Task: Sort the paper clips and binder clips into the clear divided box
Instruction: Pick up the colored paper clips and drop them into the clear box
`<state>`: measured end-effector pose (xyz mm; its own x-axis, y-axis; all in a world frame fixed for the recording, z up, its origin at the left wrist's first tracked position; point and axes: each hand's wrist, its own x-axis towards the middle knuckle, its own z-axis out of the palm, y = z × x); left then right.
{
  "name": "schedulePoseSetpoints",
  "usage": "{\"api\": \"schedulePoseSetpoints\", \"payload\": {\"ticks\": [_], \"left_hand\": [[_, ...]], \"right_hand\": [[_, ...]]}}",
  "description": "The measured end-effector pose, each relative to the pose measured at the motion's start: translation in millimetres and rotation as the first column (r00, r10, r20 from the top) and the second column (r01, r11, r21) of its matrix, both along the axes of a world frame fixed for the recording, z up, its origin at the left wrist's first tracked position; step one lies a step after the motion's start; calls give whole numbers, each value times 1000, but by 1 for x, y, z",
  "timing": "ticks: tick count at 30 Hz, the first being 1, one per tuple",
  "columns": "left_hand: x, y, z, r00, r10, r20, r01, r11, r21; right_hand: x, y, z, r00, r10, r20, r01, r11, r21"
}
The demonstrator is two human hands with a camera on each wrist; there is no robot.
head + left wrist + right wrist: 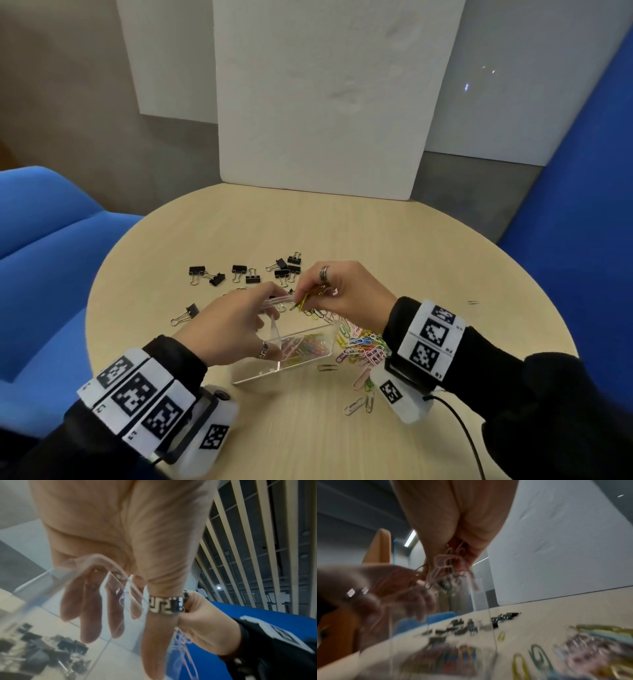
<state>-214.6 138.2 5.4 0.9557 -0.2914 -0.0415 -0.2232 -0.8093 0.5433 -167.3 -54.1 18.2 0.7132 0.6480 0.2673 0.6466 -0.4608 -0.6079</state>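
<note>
The clear divided box [310, 364] sits tilted on the round table. My left hand [239, 322] grips its far rim, with the fingers [89, 615] showing through the clear wall [37, 591] and the ringed thumb outside. Coloured paper clips [308, 346] lie in its right compartment. Just above the box's far edge, my right hand [335, 291] pinches a small bunch of paper clips [305, 301], which hang from the fingers in the right wrist view [443, 563]. Black binder clips [246, 272] lie scattered behind the box.
A heap of coloured paper clips [363, 346] lies right of the box, with a few strays [359, 404] nearer me. A white board [318, 102] stands at the table's far edge. Blue seats [44, 260] flank the table. A cable [462, 431] trails from my right wrist.
</note>
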Motion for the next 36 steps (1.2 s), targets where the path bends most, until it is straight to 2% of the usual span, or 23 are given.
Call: {"api": "schedulePoseSetpoints", "payload": {"ticks": [2,4,7,9,13,16,18,20,21,23,25,26,27,29,30,31,33,34,36], "left_hand": [[1,1,0,1000,-2,0,2,1000,-5],[1,1,-1,1000,-3,-1,3,1000,-5],[2,2,-2,1000,-1,9,1,1000,7],[1,2,-3,1000,0,13,0,1000,10],[1,3,-4,1000,1,11,-1,1000,-1],[2,3,-4,1000,4,15,-4,1000,3],[2,2,-4,1000,-1,15,1,1000,12],[2,2,-4,1000,-2,12,2,1000,16],[2,2,-4,1000,0,9,0,1000,14],[2,3,-4,1000,1,6,-1,1000,6],[3,3,-5,1000,2,5,-2,1000,-6],[3,4,-5,1000,7,6,-7,1000,-15],[4,4,-5,1000,14,8,-14,1000,-24],[4,7,-4,999,38,30,-37,998,-42],[3,8,-4,997,54,47,-51,997,-56],[3,10,-3,995,71,64,-66,994,-82],[3,15,-1,990,113,87,-99,984,-151],[3,17,0,987,133,93,-116,978,-175],[4,20,2,982,160,100,-139,972,-188]], "right_hand": [[-2,1,-13,982,57,178,-54,998,-22],[-2,0,-23,934,106,342,-85,994,-74],[-4,-3,-29,849,173,499,-85,978,-193],[-5,-4,-26,855,192,481,-87,969,-232],[-3,-5,-12,943,124,309,-23,951,-309],[-4,-8,-6,977,64,202,-29,985,-170],[-7,-9,-6,977,30,212,-23,999,-40],[-10,-11,-3,974,18,225,-18,1000,-3],[-11,-14,-2,971,20,236,-12,999,-32],[-12,-21,-1,964,50,262,7,978,-210],[-12,-25,-6,955,103,278,21,913,-408],[-12,-26,-10,946,110,305,38,896,-442],[-14,-26,-13,929,106,353,54,909,-414],[-21,-26,-15,890,58,453,65,966,-251],[-27,-24,-15,890,53,453,33,983,-181],[-33,-21,-13,921,92,379,-34,987,-157],[-48,-11,-17,957,250,147,-211,949,-236],[-54,-6,-24,937,345,65,-307,896,-320],[-63,2,-42,853,517,76,-415,758,-504]]}}
